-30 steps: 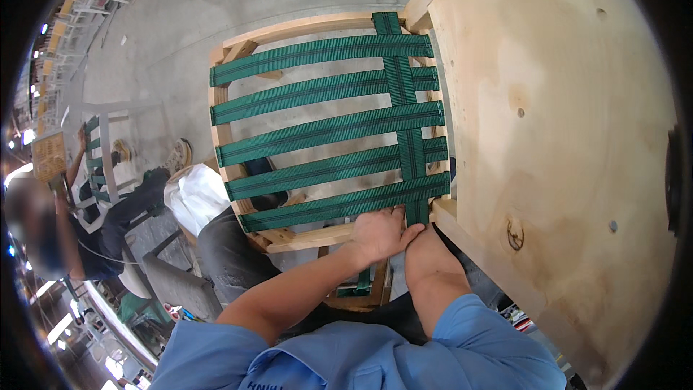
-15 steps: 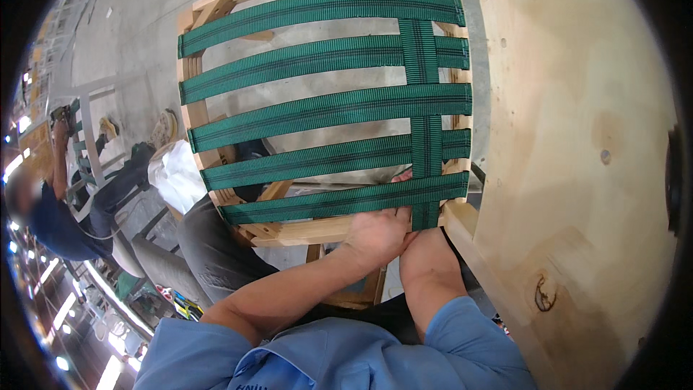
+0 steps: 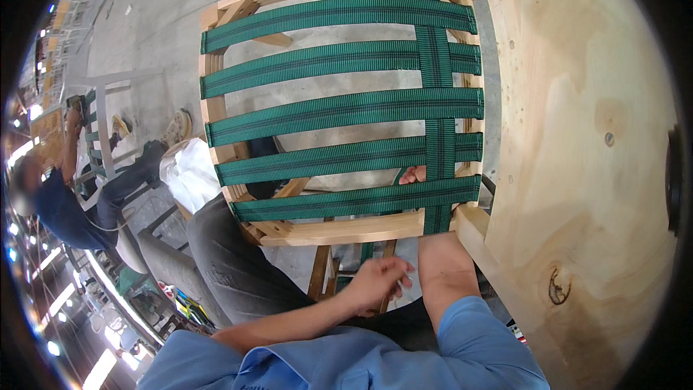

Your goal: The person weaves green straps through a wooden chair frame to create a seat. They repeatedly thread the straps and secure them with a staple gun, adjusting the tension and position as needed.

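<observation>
A wooden chair seat frame (image 3: 346, 231) is strung with several green webbing straps (image 3: 339, 110) running across and one crosswise strap (image 3: 439, 148) woven through them near the right side. My left hand (image 3: 379, 283) is just in front of the near rail, off the frame, its fingers loosely bent and apart with nothing visible in them. My right forearm passes beneath the near rail. Through the gap between the two nearest straps, the fingers of my right hand (image 3: 413, 175) show, closed beside a narrow bit of green webbing; the rest of that hand is hidden.
A large plywood panel (image 3: 577, 137) rises along the right side. Below the near rail stands a wooden support (image 3: 320, 272) with a hanging green strap (image 3: 367, 251). At left are a white plastic bag (image 3: 191, 167), a seated co-worker (image 3: 68, 209) and some tools (image 3: 189, 309).
My left hand has let go of the near rail area and pulled back toward me. My right hand has reached farther under the frame. The frame appears slightly shifted right and down.
</observation>
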A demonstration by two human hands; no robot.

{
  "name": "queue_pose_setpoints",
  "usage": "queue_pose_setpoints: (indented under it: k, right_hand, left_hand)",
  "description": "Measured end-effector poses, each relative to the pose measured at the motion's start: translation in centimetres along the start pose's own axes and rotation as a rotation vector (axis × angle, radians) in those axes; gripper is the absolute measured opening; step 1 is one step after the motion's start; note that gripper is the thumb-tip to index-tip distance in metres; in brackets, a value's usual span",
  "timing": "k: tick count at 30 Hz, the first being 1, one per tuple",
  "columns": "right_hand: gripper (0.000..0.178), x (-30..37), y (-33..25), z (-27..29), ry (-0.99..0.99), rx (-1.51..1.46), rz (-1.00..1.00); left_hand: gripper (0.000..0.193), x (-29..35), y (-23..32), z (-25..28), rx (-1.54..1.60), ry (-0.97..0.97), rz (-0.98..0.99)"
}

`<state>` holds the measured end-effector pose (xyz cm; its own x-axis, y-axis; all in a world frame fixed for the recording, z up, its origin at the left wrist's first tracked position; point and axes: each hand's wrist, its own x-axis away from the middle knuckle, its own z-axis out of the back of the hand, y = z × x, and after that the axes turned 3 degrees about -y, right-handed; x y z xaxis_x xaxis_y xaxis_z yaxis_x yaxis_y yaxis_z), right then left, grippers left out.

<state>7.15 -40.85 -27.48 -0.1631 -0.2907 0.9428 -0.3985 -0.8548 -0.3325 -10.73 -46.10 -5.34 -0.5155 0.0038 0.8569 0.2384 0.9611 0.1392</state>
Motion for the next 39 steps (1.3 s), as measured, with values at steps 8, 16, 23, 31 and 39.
queue_pose_setpoints:
  k: [8,16,23,31,39]
  right_hand:
    - [0.032,1.1,1.9,2.0,0.021,0.13,-0.031]
    - [0.032,-0.2,1.7,1.3,0.011,0.287,-0.03]
    - [0.033,0.9,1.3,0.8,0.008,0.431,-0.012]
    - [0.033,13.5,1.9,3.3,-0.181,0.91,-0.185]
    - [0.017,39.5,-2.0,15.6,0.202,0.169,0.543]
  left_hand:
    - [0.028,-11.4,0.3,3.3,1.292,-0.278,-0.028]
    - [0.028,-14.7,4.1,0.8,1.628,-0.396,-0.152]
    - [0.029,-15.3,4.5,1.1,1.425,-0.322,-0.158]
    - [0.026,-17.9,3.8,3.1,1.094,-0.463,-0.231]
    - [0.024,-17.4,5.3,3.2,0.769,-0.617,-0.328]
